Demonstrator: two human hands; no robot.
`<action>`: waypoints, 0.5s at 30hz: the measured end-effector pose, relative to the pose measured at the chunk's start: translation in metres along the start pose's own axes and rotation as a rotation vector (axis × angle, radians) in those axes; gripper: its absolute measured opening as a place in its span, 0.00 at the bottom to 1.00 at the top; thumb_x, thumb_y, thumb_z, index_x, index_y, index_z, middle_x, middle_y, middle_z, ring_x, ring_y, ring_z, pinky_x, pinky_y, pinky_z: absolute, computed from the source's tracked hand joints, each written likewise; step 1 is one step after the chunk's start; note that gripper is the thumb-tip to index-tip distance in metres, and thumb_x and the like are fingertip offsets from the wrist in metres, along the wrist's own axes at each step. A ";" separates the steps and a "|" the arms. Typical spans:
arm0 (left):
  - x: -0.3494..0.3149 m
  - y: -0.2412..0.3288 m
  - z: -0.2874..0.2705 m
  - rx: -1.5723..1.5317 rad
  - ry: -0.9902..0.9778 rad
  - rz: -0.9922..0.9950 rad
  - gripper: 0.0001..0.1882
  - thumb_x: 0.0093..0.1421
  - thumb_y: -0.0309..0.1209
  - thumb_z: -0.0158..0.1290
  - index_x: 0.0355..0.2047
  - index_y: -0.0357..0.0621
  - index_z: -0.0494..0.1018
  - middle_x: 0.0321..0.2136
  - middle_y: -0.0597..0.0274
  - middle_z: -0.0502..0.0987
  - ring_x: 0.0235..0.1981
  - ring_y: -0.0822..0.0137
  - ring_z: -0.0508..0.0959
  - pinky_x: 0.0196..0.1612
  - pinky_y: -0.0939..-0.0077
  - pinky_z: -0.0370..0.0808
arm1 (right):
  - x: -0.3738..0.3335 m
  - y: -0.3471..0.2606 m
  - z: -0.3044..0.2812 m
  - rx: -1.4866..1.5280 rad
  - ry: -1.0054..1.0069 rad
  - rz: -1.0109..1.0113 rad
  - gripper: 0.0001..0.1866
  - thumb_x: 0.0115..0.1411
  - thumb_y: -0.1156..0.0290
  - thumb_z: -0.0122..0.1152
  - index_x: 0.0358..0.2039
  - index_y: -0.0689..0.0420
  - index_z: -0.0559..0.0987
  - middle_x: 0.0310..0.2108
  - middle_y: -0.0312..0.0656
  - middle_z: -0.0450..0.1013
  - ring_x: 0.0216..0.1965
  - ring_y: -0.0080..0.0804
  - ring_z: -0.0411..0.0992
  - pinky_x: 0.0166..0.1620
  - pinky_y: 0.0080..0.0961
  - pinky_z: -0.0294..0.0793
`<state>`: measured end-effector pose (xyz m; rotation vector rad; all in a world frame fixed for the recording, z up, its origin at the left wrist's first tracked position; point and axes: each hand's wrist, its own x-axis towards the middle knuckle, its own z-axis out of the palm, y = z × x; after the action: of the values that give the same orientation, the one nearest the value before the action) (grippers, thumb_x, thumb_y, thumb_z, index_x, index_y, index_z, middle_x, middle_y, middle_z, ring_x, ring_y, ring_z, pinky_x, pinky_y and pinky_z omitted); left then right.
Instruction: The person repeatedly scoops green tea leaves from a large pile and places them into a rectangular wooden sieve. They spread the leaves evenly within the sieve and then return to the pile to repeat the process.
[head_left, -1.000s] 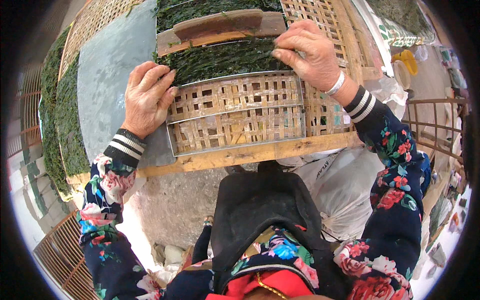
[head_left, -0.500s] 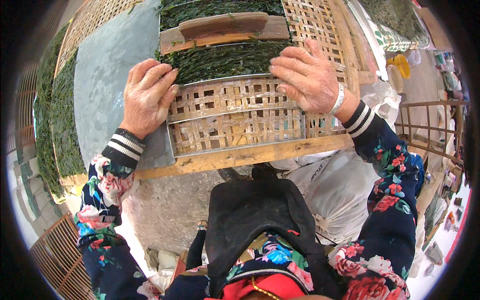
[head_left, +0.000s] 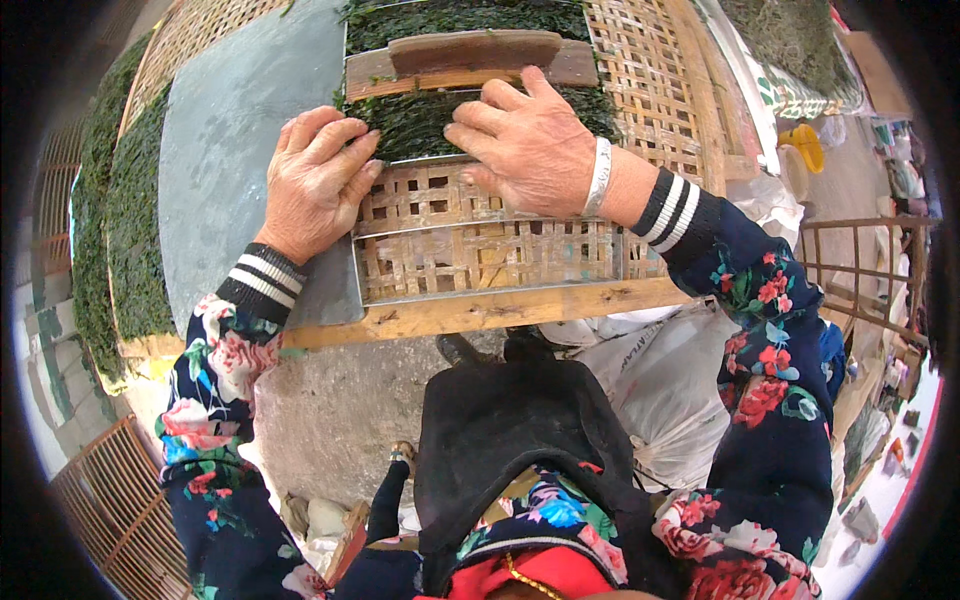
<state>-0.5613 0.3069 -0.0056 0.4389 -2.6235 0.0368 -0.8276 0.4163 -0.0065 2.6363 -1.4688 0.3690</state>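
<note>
Dark green shredded seaweed lies in a strip inside a thin metal frame on a woven bamboo mat. Across the seaweed stands a wooden board with a raised grip. At the strip's left front corner is my left hand, its fingers bent and drawn together against the frame's side; what the fingertips pinch, if anything, is hidden. My right hand rests over the strip's front part, fingers stretched to the left on the seaweed, thumb above the bare weave.
A grey sheet lies left of the frame, with seaweed-covered mats beyond it. The wooden table edge runs in front of me. White sacks stand below right; a yellow scoop sits farther off.
My right hand has moved left from the strip's right corner to its middle. My left hand stays at the left corner. The whole view has shifted slightly.
</note>
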 end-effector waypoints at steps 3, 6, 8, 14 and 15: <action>-0.001 -0.001 0.000 0.002 0.020 0.004 0.14 0.55 0.32 0.64 0.40 0.40 0.83 0.42 0.59 0.80 0.51 0.53 0.76 0.56 0.54 0.73 | -0.007 0.001 -0.002 0.012 0.109 -0.014 0.26 0.55 0.59 0.70 0.52 0.57 0.80 0.52 0.39 0.75 0.53 0.36 0.70 0.55 0.43 0.62; 0.000 0.000 0.001 0.007 0.004 0.001 0.14 0.54 0.32 0.65 0.40 0.40 0.83 0.42 0.59 0.80 0.51 0.52 0.76 0.56 0.54 0.73 | -0.029 0.006 -0.012 -0.019 0.201 -0.007 0.24 0.56 0.60 0.68 0.52 0.55 0.80 0.53 0.40 0.75 0.55 0.38 0.70 0.57 0.49 0.63; 0.000 0.000 0.000 -0.006 0.007 0.006 0.14 0.54 0.32 0.64 0.40 0.39 0.82 0.42 0.58 0.80 0.51 0.52 0.76 0.56 0.53 0.73 | -0.050 0.016 -0.020 -0.071 0.264 0.010 0.21 0.57 0.59 0.66 0.49 0.54 0.80 0.51 0.39 0.75 0.53 0.37 0.71 0.56 0.52 0.64; 0.002 0.003 -0.002 -0.017 0.019 -0.001 0.13 0.54 0.32 0.64 0.40 0.40 0.82 0.42 0.58 0.80 0.51 0.51 0.76 0.56 0.53 0.73 | -0.080 0.041 -0.021 0.037 0.135 0.036 0.18 0.57 0.62 0.67 0.47 0.55 0.82 0.52 0.44 0.78 0.55 0.40 0.74 0.56 0.49 0.67; 0.002 0.003 -0.002 -0.021 0.029 0.005 0.13 0.54 0.32 0.64 0.40 0.40 0.82 0.42 0.58 0.80 0.51 0.52 0.76 0.56 0.53 0.73 | -0.075 0.043 -0.022 0.091 0.173 0.056 0.18 0.58 0.62 0.67 0.46 0.55 0.83 0.51 0.44 0.79 0.54 0.41 0.74 0.56 0.47 0.68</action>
<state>-0.5626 0.3090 -0.0028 0.4215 -2.5937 0.0168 -0.9054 0.4597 -0.0060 2.5590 -1.5057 0.6657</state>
